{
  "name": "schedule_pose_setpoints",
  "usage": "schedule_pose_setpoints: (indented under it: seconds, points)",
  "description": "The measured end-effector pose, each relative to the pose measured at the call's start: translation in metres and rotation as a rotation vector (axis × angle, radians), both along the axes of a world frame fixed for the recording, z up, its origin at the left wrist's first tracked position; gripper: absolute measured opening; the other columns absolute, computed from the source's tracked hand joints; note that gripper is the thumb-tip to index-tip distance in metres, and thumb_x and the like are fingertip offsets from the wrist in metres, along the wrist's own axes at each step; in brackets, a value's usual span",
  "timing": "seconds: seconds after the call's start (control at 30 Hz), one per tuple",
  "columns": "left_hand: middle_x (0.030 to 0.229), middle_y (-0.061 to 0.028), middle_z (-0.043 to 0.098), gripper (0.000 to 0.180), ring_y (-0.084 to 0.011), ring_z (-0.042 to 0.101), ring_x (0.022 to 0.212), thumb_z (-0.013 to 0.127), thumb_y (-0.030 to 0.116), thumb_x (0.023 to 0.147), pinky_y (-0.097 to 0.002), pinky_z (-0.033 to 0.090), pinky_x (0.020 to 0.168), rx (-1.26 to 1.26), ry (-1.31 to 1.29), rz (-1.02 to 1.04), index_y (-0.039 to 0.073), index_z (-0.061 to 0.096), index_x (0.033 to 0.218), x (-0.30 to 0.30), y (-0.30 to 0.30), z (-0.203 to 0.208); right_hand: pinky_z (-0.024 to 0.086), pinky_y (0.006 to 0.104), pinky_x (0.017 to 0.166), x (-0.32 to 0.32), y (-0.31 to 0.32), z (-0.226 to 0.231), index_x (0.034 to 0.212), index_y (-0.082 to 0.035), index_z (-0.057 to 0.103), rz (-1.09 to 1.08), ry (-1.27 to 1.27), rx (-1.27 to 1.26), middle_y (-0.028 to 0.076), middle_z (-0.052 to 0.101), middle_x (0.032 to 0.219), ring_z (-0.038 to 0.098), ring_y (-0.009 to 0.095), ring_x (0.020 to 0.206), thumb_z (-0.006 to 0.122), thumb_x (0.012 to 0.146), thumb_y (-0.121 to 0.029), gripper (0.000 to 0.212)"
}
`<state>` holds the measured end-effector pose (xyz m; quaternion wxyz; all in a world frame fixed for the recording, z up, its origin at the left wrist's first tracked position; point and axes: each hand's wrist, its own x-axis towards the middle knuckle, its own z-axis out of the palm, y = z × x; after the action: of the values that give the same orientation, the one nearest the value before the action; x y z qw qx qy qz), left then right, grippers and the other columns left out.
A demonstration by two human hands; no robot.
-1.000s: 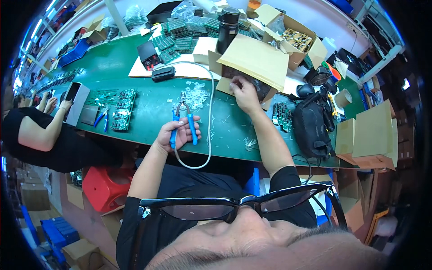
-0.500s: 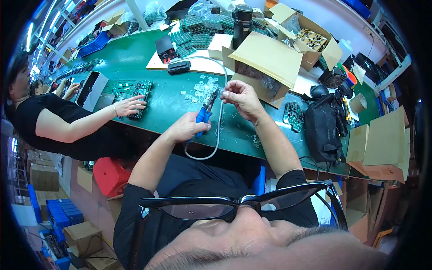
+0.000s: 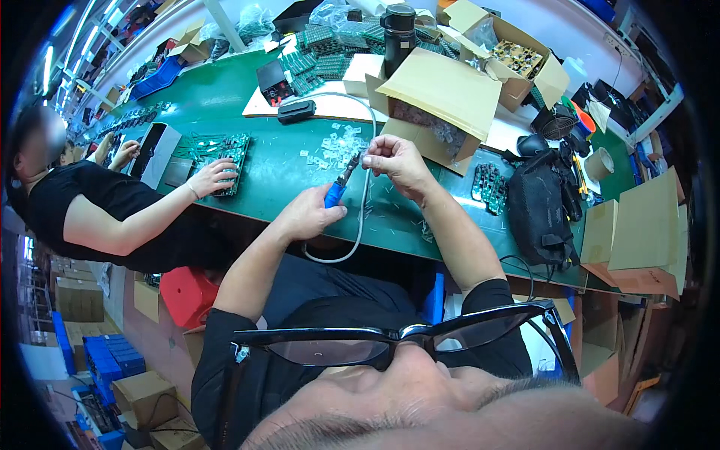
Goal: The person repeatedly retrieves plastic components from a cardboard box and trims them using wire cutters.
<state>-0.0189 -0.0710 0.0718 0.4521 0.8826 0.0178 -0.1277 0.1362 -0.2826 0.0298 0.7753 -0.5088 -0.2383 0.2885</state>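
My left hand (image 3: 308, 213) is wrapped round blue-handled cutting pliers (image 3: 335, 193), whose handles are squeezed together. The jaws point away from me, towards the fingertips of my right hand (image 3: 399, 163). Thumb and forefinger of that hand pinch a small pale piece, mostly hidden, right by the jaws. Just beyond the pliers lies a loose heap of small clear plastic pieces (image 3: 335, 147) on the green bench (image 3: 281, 187). A grey cable (image 3: 363, 214) loops past the pliers and hangs over the bench's near edge.
At the left a co-worker's hand (image 3: 214, 178) rests on a circuit board (image 3: 238, 154). An open carton (image 3: 444, 88) of clear pieces stands beyond my right hand. Farther right lie circuit boards (image 3: 489, 189) and a black bag (image 3: 536, 214). A black flask (image 3: 398, 41) stands at the back.
The pliers' handles have come together in my left hand. Both my hands have shifted slightly left, with the right fingers still pinched by the jaws.
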Motion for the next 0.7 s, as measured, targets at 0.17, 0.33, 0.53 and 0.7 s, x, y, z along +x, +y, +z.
schedule_pose_setpoints:
  seconds: [0.17, 0.33, 0.53, 0.7]
  points:
    - [0.084, -0.0297, 0.066, 0.035, -0.052, 0.063, 0.085, 0.067, 0.032, 0.091, -0.0562, 0.05, 0.079, 0.265, -0.084, 0.005, -0.002, 0.061, 0.096, -0.002, -0.012, 0.018, 0.052, 0.0261, 0.073, 0.001, -0.001, -0.001, 0.1, -0.006, 0.068, -0.006, 0.027, -0.025, 0.004, 0.073, 0.095, 0.071, 0.014, 0.087, 0.082, 0.089, -0.004, 0.017]
    - [0.084, -0.0302, 0.067, 0.031, -0.0525, 0.064, 0.088, 0.065, 0.029, 0.093, -0.0576, 0.049, 0.08, 0.282, -0.109, 0.031, -0.002, 0.063, 0.097, -0.004, -0.015, 0.016, 0.052, 0.0259, 0.072, 0.0, 0.001, -0.002, 0.099, -0.007, 0.068, -0.005, 0.049, -0.027, 0.003, 0.073, 0.094, 0.071, 0.014, 0.087, 0.082, 0.089, -0.004, 0.017]
    - [0.08, -0.026, 0.068, 0.032, -0.0456, 0.068, 0.083, 0.065, 0.028, 0.094, -0.0507, 0.053, 0.078, 0.269, -0.179, 0.071, -0.003, 0.068, 0.105, -0.003, -0.012, 0.0, 0.053, 0.0258, 0.073, 0.004, 0.001, -0.008, 0.101, -0.007, 0.068, -0.009, 0.05, -0.033, 0.003, 0.074, 0.094, 0.072, 0.013, 0.088, 0.083, 0.089, -0.005, 0.018]
    - [0.08, -0.0159, 0.072, 0.033, -0.0284, 0.075, 0.08, 0.066, 0.024, 0.095, -0.0434, 0.057, 0.076, -0.112, 0.012, 0.182, -0.005, 0.071, 0.11, -0.001, -0.001, -0.014, 0.054, 0.0249, 0.072, 0.004, 0.0, -0.005, 0.104, -0.006, 0.068, -0.037, 0.145, -0.013, 0.004, 0.075, 0.095, 0.073, 0.013, 0.088, 0.083, 0.091, -0.007, 0.02]
